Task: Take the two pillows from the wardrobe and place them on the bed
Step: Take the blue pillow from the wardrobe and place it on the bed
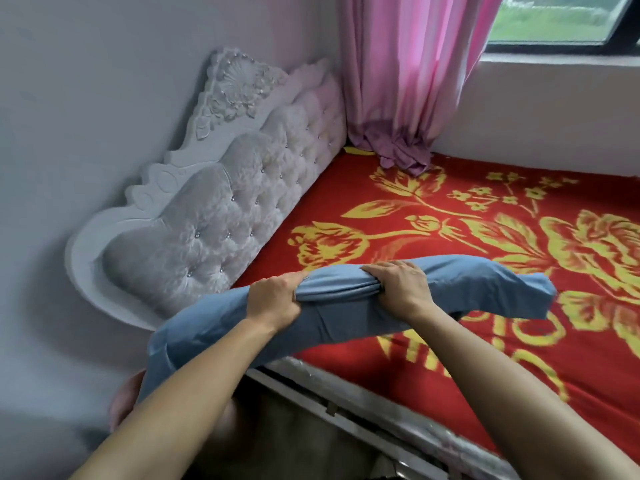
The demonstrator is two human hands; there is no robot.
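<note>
A blue pillow (346, 313) hangs in the air over the near edge of the bed (450, 209), which has a red cover with yellow flowers. My left hand (273, 299) grips the pillow's top edge left of its middle. My right hand (398, 285) grips the same edge a little to the right. The pillow sags at both ends; its left end droops past the bed's corner. A second pillow and the wardrobe are out of view.
A white tufted headboard (214, 209) stands against the wall on the left. A pink curtain (408, 81) hangs at the far corner, its hem bunched on the bed. A window (561, 22) is at the top right. The bed's side rail (346, 407) runs below my arms.
</note>
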